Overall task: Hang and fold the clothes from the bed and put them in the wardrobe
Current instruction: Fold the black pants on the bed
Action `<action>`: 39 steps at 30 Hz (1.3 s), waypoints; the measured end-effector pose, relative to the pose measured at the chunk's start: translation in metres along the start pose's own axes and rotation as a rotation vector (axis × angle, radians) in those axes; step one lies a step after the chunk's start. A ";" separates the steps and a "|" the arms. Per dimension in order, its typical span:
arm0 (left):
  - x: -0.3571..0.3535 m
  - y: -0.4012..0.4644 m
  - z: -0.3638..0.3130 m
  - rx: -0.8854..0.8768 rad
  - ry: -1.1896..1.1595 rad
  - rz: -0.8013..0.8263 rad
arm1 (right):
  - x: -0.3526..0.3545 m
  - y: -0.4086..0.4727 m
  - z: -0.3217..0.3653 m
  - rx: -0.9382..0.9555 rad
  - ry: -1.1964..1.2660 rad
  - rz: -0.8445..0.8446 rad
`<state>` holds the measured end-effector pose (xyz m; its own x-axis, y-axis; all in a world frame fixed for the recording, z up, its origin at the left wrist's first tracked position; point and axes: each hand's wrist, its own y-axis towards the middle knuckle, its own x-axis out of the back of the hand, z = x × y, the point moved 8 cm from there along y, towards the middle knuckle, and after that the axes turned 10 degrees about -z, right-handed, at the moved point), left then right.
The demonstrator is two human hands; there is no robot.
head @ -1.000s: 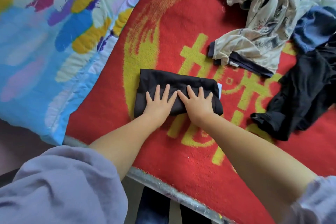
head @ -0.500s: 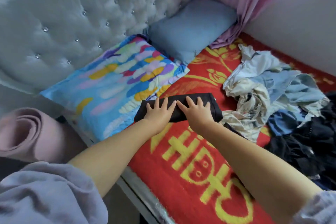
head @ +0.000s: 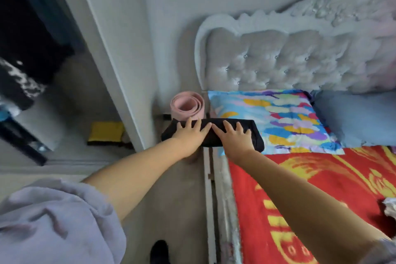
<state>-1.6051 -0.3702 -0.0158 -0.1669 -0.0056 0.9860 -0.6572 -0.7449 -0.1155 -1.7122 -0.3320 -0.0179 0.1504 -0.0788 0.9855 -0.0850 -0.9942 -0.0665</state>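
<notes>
The thumbs and the underside of the folded black garment point(head: 216, 133) are hidden, so how it is gripped from below cannot be told. It is a flat, dark, oblong bundle, its fabric detail too blurred to read, held in the air over the bed's point(head: 321, 188) left edge, in front of the patterned pillow point(head: 278, 118) and the pink roll point(head: 187, 106). The left hand point(head: 188, 135) lies on its left half and the right hand point(head: 236, 137) on its right half, fingers spread nearly straight across the top. At far left the dark wardrobe point(head: 27, 49) opening is blurred and cut off by the frame; a white garment point(head: 390, 210) is barely visible at the right edge.
</notes>
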 end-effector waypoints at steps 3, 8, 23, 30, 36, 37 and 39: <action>-0.011 -0.056 0.070 0.120 -0.016 0.019 | 0.021 0.012 0.087 0.125 0.012 -0.013; -0.038 -0.148 0.182 0.304 -0.017 0.085 | 0.040 0.024 0.232 0.299 0.008 -0.033; -0.104 -0.320 0.473 0.523 -0.003 0.222 | 0.078 0.084 0.572 0.494 0.070 0.011; -0.146 -0.270 0.560 0.500 -0.036 0.255 | 0.057 0.177 0.621 0.504 0.038 0.084; -0.205 -0.180 0.640 0.406 -0.049 0.314 | 0.001 0.290 0.648 0.458 0.048 0.180; -0.217 -0.166 0.652 0.386 -0.049 0.324 | -0.011 0.307 0.653 0.448 0.045 0.206; -0.243 -0.140 0.672 0.350 -0.064 0.356 | -0.036 0.338 0.663 0.431 0.027 0.280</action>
<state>-0.9787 -0.7133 -0.1581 -0.2830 -0.3333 0.8993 -0.2798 -0.8682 -0.4098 -1.0935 -0.7138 -0.1796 0.1543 -0.3497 0.9241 0.2959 -0.8760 -0.3809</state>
